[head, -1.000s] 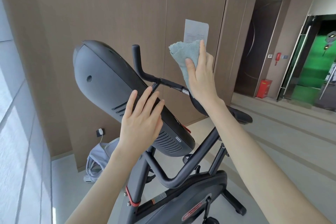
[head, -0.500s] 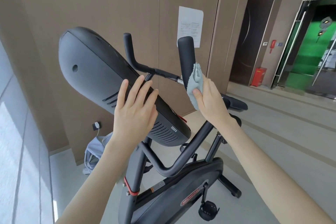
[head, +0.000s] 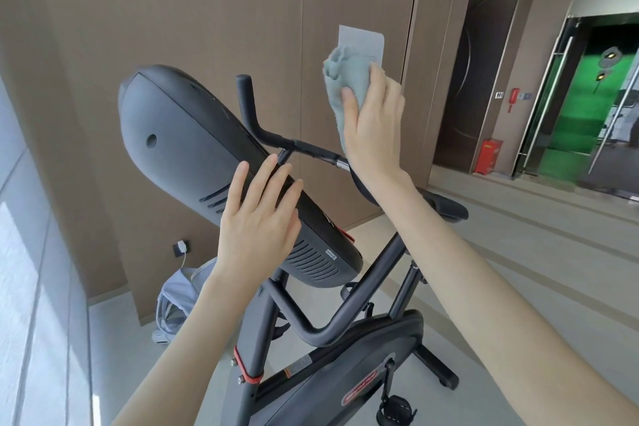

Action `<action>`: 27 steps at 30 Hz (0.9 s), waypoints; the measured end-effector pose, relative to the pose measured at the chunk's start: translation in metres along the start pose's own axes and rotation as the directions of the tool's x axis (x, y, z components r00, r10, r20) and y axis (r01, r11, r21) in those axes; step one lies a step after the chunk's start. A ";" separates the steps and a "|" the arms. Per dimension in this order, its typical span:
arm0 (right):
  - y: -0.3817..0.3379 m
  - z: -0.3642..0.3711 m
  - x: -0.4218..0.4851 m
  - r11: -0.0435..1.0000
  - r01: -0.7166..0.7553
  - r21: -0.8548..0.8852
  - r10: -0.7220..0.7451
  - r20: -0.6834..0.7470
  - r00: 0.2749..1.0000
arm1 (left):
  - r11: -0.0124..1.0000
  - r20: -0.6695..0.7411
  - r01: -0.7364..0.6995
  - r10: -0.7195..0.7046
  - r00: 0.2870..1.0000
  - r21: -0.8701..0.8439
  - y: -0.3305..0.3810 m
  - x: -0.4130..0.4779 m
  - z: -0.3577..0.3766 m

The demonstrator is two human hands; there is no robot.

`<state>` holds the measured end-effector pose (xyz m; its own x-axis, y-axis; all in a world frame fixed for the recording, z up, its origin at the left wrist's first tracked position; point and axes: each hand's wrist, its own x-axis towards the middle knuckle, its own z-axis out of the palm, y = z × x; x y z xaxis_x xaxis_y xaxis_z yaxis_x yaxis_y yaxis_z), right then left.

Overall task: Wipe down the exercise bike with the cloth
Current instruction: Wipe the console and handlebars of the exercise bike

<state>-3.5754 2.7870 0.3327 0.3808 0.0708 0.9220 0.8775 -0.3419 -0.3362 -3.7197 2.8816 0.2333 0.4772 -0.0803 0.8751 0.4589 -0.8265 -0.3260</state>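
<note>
A black exercise bike (head: pixel 349 318) fills the middle of the head view, with its large dark console (head: pixel 193 156) tilted up to the left. My left hand (head: pixel 257 223) rests flat on the console's back, fingers straight. My right hand (head: pixel 375 124) wraps a pale blue cloth (head: pixel 342 86) around the top of the right handlebar grip, which the cloth and hand hide. The left handlebar grip (head: pixel 247 100) stands bare behind the console. The black saddle (head: pixel 446 207) shows beyond my right forearm.
A brown panelled wall with a posted paper (head: pixel 363 41) stands close behind the bike. A grey backpack (head: pixel 179 301) lies on the floor by a wall socket. A red box (head: pixel 488 156) and glass doors (head: pixel 567 97) are at the far right. The pedal (head: pixel 396 406) sticks out low.
My right hand has slid the cloth up the right handlebar grip from its lower part to its top, covering it. My left hand stays on the console.
</note>
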 end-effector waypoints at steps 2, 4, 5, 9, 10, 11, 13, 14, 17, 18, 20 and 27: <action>-0.001 0.007 -0.002 0.983 0.018 -0.180 -0.021 -0.017 1.000 | 1.000 0.001 0.001 -0.001 1.000 -0.009 0.000 -0.001 0.001; 0.003 0.011 -0.012 0.957 0.035 -0.287 -0.049 -0.043 0.998 | 1.000 0.000 0.004 -0.004 1.000 -0.015 0.000 -0.001 0.002; 0.005 0.012 -0.019 0.947 0.044 -0.318 -0.064 -0.053 0.997 | 1.000 -0.003 0.007 -0.007 1.000 -0.017 0.000 -0.001 0.002; 0.020 0.014 -0.051 0.929 0.039 -0.368 -0.065 -0.059 0.996 | 1.000 -0.013 0.012 -0.012 1.000 -0.028 0.001 -0.001 0.003; 0.024 0.014 -0.059 0.926 0.044 -0.376 -0.068 -0.050 0.996 | 1.000 -0.014 0.010 -0.011 1.000 -0.029 0.001 -0.001 0.003; 0.029 0.013 -0.067 0.924 0.052 -0.380 -0.073 -0.040 0.997 | 1.000 -0.013 0.008 -0.009 1.000 -0.029 0.001 -0.001 0.003; 0.039 0.010 -0.079 0.926 0.074 -0.370 -0.087 -0.020 0.996 | 1.000 -0.012 0.005 -0.005 1.000 -0.028 0.001 -0.001 0.003; 0.044 0.008 -0.084 0.930 0.095 -0.355 -0.102 -0.002 0.995 | 1.000 -0.010 0.003 -0.003 1.000 -0.028 0.000 -0.001 0.003; 0.062 0.000 -0.093 0.934 0.175 -0.311 -0.159 0.078 0.984 | 1.000 -0.003 0.001 -0.001 1.000 -0.029 0.000 -0.001 0.003; 0.067 -0.003 -0.097 0.931 0.191 -0.310 -0.167 0.103 0.981 | 1.000 0.000 0.000 0.000 1.000 -0.030 0.000 -0.001 0.003; 0.075 -0.011 -0.105 0.920 0.202 -0.336 -0.166 0.135 0.977 | 1.000 0.006 -0.002 0.003 1.000 -0.031 0.000 -0.001 0.003; 0.065 -0.043 -0.087 0.996 0.048 -0.077 -0.045 0.036 0.998 | 0.999 0.002 -0.011 0.011 1.000 -0.032 -0.001 -0.001 0.004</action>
<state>-3.5637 2.7186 0.2385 0.3511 0.1203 0.9286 0.8696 -0.4095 -0.2758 -3.7178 2.8849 0.2319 0.4836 -0.0883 0.8708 0.4294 -0.8430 -0.3239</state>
